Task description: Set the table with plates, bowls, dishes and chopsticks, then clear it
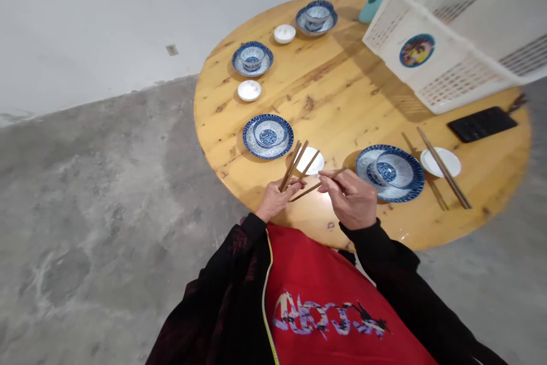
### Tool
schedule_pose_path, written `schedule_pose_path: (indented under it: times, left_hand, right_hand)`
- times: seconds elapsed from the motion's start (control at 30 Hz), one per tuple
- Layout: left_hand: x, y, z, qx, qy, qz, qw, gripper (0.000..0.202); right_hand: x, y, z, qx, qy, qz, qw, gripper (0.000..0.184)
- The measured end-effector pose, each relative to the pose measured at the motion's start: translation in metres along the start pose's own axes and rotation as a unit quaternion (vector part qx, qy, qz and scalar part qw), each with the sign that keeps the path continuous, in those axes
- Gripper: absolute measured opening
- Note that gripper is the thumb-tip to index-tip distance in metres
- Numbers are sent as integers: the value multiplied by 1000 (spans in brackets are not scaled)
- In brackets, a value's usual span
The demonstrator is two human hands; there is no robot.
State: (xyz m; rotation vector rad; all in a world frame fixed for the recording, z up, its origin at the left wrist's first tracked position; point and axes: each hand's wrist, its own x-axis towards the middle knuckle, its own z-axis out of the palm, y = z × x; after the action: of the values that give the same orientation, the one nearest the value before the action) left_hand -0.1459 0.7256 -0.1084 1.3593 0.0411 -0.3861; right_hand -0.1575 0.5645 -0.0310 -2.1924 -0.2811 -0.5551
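At the round wooden tabletop (337, 77), I held wooden chopsticks (293, 165) in my left hand (277, 201), while my right hand (348, 199) pinched another chopstick (318, 187) slanting across below them. My hands were just before a small white saucer (314, 163) and beside a blue-patterned bowl (390, 172) on its plate.

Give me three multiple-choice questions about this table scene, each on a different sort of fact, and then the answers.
1. Where is the white plastic basket?
A) On the floor
B) On the round wooden table
C) In the person's lap

2. How many blue-and-white plates are on the table?
A) Two
B) Three
C) Four

3. What are the left hand and right hand doing?
A) Both hold chopsticks
B) Both lie flat
C) Only one holds anything

1: B, its lower edge rests on the tabletop.
2: C, four plates each carry a bowl.
3: A, chopsticks show in both hands' fingers.
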Motion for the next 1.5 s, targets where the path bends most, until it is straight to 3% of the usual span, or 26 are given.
schedule_pose_path:
  times: [0.27, 0.57, 0.77, 1.0, 1.5]
  left_hand:
    - [-1, -9, 2, 20, -39, 17, 999, 51]
    - [-3, -11, -2, 151, -60, 146, 976, 40]
    - [-5, -14, 1, 59, -112, 56, 990, 63]
    - [-4, -15, 4, -33, -97, -3, 995, 70]
    - [1, -26, 10, -43, -112, 6, 993, 72]
  right_hand:
    - [-3, -3, 7, -16, -10, -11, 1000, 16]
    - [-2, -10, 8, 4, -19, -35, 999, 18]
    - [-10, -6, 15, 26, -43, -37, 998, 14]
    - [-12, -4, 12, 17, -42, -40, 998, 11]
    - [-7, -7, -1, 32, -23, -23, 999, 14]
